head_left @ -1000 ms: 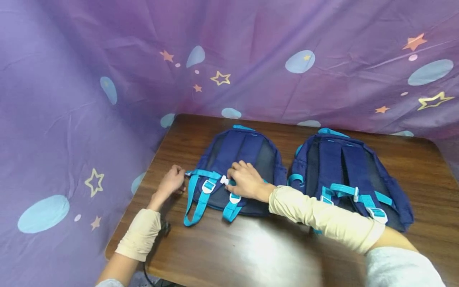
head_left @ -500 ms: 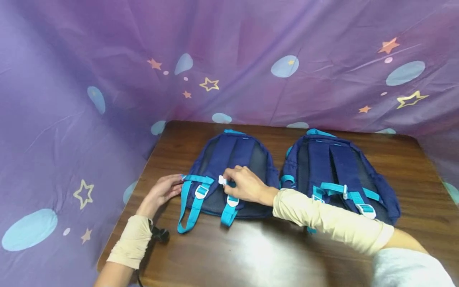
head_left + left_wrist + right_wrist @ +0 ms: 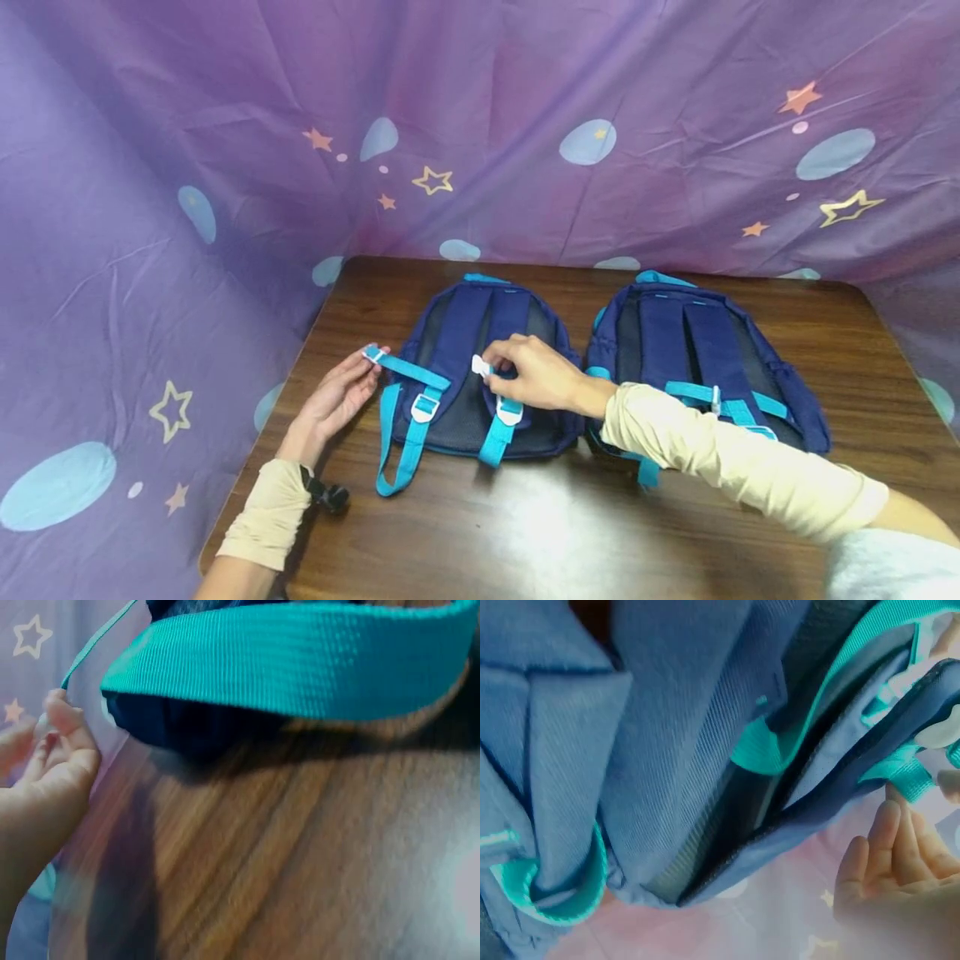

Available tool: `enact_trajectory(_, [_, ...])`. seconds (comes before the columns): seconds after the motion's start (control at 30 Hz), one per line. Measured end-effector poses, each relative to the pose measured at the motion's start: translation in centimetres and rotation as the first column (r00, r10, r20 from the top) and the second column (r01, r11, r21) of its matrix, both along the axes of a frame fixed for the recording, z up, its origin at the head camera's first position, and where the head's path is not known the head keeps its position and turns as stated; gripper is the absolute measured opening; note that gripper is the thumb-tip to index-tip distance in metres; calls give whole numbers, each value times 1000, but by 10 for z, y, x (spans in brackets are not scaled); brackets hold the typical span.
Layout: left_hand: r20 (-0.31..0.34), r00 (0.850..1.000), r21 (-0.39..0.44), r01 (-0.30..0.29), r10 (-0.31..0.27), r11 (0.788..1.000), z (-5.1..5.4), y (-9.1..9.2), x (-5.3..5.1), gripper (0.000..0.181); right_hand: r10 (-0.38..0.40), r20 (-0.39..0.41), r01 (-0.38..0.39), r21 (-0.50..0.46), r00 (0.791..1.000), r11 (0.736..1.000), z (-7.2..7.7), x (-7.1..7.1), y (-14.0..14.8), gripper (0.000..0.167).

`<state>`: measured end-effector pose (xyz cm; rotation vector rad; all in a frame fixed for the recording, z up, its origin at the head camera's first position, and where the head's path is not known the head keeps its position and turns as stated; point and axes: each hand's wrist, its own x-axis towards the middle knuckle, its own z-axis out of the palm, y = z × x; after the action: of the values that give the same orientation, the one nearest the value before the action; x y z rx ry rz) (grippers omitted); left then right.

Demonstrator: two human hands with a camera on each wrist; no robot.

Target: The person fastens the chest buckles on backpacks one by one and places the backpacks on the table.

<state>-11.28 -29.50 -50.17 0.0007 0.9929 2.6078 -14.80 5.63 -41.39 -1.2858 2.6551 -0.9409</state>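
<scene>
A navy backpack lies on the wooden table with its shoulder straps facing up. My left hand, at its left side, pinches the end of a teal chest strap by a small white buckle part. That strap stretches from the hand to the left shoulder strap. My right hand, above the right shoulder strap, pinches a white buckle half between thumb and fingers. The two buckle parts are apart. In the left wrist view, the left hand holds the thin strap's end.
A second navy backpack lies to the right, partly under my right forearm; its chest strap runs across the shoulder straps. A loose teal strap loop hangs toward the table's front. Purple star-printed cloth surrounds the wooden table.
My left hand has turned and lifted the strap end, which now slopes up toward it. The right hand has moved slightly right with its buckle half. The head view has shifted a little.
</scene>
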Motion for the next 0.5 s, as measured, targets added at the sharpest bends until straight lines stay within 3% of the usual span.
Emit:
enact_trajectory(0.1, [-59,998,39,-22,25,999,6,9,-4,35,-15,11,15,-11,1000,1000,4,-3,0,22])
enact_trajectory(0.23, [-97,995,12,-30,31,999,14,23,-7,33,-34,26,34,-22,999,999,6,-6,0,21])
enact_trajectory(0.37, [-98,995,8,3,-2,1000,20,35,-5,32,-24,23,25,-27,999,999,9,-7,1,19])
enact_trajectory(0.5, [-162,985,-3,52,-52,999,30,46,-4,35,-26,5,26,-41,1000,999,16,-9,3,18])
